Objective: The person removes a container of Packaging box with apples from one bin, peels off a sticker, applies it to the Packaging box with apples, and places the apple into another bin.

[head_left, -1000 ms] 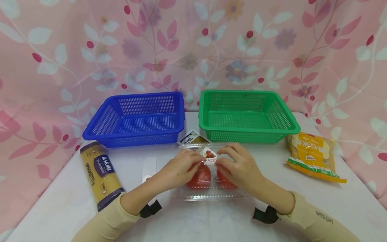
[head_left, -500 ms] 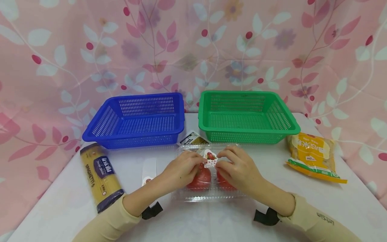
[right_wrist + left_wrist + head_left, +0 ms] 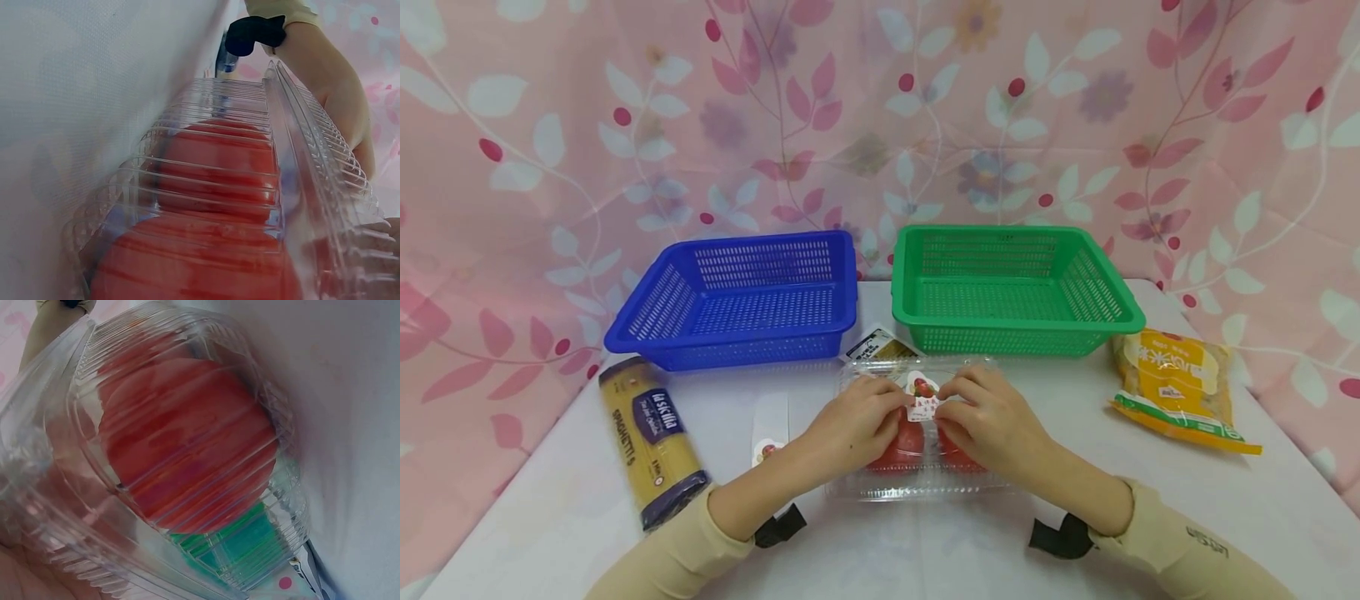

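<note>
A clear plastic clamshell box [image 3: 917, 487] with red tomatoes [image 3: 901, 446] inside lies in front of me, its lid down. Over the lid, a small white sticker [image 3: 922, 396] with a red fruit picture stretches between both hands. My left hand [image 3: 853, 425] pinches its left edge, and my right hand [image 3: 992, 421] pinches the right edge. The left wrist view shows a large tomato [image 3: 187, 444] through the ribbed box wall [image 3: 81, 412]. Two tomatoes [image 3: 215, 169] appear in the right wrist view, behind the ribbed side.
Behind stand a blue basket [image 3: 737, 348] and a green basket [image 3: 1018, 323], a dark-and-gold packet [image 3: 880, 343] between them. Spaghetti [image 3: 655, 442] lies left, a yellow bag [image 3: 1176, 383] right. A white sticker strip [image 3: 771, 425] lies beside my left forearm.
Both hands have lowered the sticker slightly toward the lid, nearer to me. The box, baskets and packages stay in place.
</note>
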Tool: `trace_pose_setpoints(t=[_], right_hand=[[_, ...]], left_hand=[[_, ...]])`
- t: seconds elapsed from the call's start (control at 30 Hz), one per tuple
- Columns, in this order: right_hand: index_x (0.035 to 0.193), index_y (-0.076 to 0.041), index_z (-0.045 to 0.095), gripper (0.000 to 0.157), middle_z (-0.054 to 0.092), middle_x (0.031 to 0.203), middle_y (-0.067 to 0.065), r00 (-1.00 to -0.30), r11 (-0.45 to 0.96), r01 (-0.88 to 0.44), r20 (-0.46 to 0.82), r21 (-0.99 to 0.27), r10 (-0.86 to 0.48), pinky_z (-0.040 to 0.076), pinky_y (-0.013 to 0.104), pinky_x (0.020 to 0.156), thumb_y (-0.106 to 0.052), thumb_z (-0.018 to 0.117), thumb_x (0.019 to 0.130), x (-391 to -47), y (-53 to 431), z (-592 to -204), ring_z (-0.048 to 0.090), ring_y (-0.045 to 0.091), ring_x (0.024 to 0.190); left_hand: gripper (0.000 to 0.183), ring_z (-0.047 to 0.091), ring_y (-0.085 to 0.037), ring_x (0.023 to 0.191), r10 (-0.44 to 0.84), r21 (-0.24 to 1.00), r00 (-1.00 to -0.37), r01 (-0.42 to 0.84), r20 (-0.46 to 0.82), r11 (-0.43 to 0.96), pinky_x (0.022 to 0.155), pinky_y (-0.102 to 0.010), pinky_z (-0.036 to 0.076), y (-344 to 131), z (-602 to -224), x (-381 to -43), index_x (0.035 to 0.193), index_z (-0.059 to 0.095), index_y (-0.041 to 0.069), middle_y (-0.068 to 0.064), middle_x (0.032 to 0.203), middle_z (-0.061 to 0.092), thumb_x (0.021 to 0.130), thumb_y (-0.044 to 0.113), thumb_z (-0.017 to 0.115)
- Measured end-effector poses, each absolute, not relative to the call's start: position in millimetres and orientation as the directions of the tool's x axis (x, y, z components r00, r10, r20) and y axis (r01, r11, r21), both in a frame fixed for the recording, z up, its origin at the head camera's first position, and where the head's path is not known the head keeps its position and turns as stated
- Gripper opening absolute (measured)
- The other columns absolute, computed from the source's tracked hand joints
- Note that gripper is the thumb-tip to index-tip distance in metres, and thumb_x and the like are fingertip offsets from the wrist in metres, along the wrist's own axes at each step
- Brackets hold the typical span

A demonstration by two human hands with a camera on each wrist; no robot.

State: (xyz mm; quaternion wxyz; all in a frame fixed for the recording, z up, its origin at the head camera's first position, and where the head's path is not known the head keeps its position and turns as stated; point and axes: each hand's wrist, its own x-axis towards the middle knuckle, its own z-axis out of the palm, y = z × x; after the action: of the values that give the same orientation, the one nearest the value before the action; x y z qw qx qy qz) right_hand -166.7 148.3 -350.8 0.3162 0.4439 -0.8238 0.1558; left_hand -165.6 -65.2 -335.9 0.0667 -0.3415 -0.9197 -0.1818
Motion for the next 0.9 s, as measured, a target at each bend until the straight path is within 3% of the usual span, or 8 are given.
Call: trace_pose_setpoints(t=[0.27,0.9], right_hand=[[0.071,-0.011,0.069,0.019,0.064,0.08,0.001,-0.345,0.532,-0.844,0.696,0.064,-0.63,0.046,0.034,0.065,-0.003,0.081,0.059,-168.6,147.9,-352.4,0.054,0.02,0.08],[0.075,-0.008,0.071,0.015,0.067,0.077,0.001,-0.372,0.528,-0.847,0.641,0.062,-0.672,0.049,0.031,0.069,-0.006,0.079,0.062,-170.2,147.9,-353.6,0.055,0.019,0.078]], left_hand=[[0.02,0.051,-0.018,0.1,0.621,0.243,-0.734,0.678,0.274,0.694,0.085,-0.033,0.047,-64.2,-337.8,-164.9,0.103,0.069,0.012,0.0,0.103,0.061,0.086,0.015,0.059],[0.017,0.048,-0.016,0.091,0.648,0.215,-0.689,0.721,0.324,0.658,0.078,-0.028,0.046,-64.8,-339.8,-163.7,0.098,0.07,0.012,0.0,0.093,0.055,0.084,0.014,0.061]])
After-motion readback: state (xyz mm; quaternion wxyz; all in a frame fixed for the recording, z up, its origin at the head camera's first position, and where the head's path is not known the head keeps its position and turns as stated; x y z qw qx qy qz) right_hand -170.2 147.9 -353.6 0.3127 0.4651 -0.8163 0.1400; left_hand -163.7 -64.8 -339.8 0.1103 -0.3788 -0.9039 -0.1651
